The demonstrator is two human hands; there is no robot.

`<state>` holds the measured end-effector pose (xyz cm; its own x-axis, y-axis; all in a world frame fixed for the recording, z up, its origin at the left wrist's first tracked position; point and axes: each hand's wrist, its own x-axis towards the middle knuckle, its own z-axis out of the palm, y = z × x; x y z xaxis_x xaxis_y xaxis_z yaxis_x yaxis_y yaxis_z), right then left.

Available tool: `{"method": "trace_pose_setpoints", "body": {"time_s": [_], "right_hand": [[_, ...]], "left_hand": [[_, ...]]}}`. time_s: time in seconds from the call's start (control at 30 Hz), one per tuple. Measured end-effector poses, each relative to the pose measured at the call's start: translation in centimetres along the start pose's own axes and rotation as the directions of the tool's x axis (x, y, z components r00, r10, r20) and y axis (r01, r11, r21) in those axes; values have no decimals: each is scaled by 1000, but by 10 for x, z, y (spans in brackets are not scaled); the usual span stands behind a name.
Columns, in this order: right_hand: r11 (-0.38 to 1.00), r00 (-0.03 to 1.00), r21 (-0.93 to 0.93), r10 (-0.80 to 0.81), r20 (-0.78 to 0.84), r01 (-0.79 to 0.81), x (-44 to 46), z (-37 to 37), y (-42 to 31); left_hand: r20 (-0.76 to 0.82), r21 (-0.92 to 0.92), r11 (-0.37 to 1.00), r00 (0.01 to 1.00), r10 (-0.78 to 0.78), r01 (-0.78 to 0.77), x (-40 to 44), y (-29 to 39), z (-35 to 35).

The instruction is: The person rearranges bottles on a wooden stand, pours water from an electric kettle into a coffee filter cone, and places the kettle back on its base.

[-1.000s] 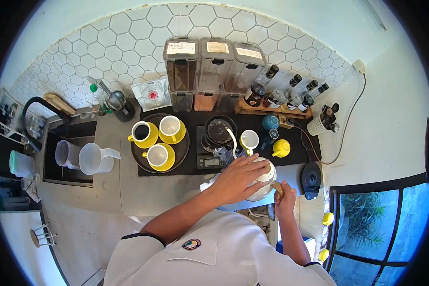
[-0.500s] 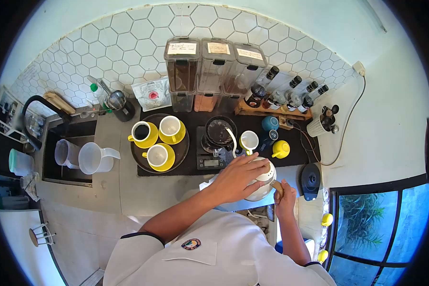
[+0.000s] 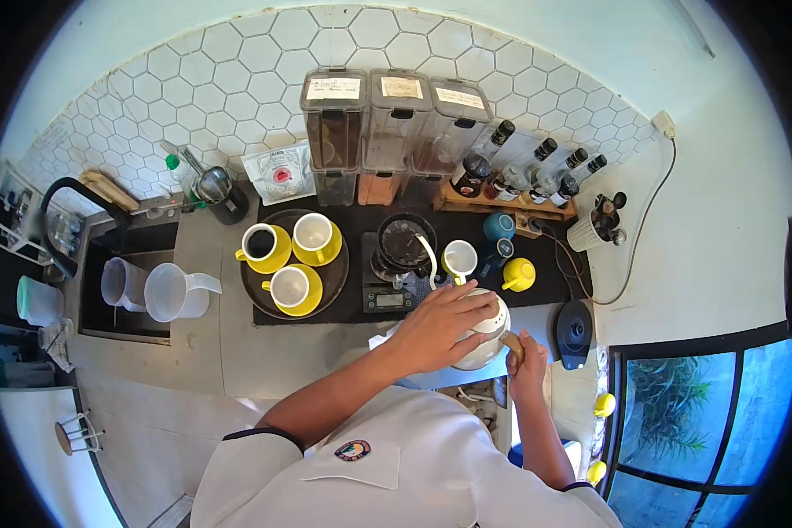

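Note:
A white gooseneck kettle (image 3: pixel 481 354) is tilted in front of my body, its thin spout reaching over the coffee dripper (image 3: pixel 402 239). My right hand (image 3: pixel 527 370) is closed round the kettle's wooden handle (image 3: pixel 513 346). Across the lid lies my left hand (image 3: pixel 440 327), palm down with fingers stretched out. Dark wet grounds show in the dripper, which sits on a glass server mostly hidden beneath it. Both stand on a black digital scale (image 3: pixel 387 301). Just right of the spout is a white-lined yellow cup (image 3: pixel 459 259).
A round tray (image 3: pixel 253 283) at left carries three yellow cups on saucers, one with dark liquid. Tall bins (image 3: pixel 334 132) and syrup bottles (image 3: pixel 541 172) line the wall. A blue cup (image 3: pixel 499 227) and upturned yellow cup (image 3: pixel 518 275) stand right; a plastic jug (image 3: pixel 178 292) is by the sink.

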<state>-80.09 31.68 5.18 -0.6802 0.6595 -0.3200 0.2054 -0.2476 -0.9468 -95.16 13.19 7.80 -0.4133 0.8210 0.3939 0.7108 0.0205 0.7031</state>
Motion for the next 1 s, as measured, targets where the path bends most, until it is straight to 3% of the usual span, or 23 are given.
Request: {"method": "trace_pose_setpoints", "body": {"time_s": [1.0], "right_hand": [[999, 1000, -51, -8, 21, 9, -2, 11, -24]], "left_hand": [[-56, 1, 1000, 998, 18, -18, 4, 2, -10]]}}
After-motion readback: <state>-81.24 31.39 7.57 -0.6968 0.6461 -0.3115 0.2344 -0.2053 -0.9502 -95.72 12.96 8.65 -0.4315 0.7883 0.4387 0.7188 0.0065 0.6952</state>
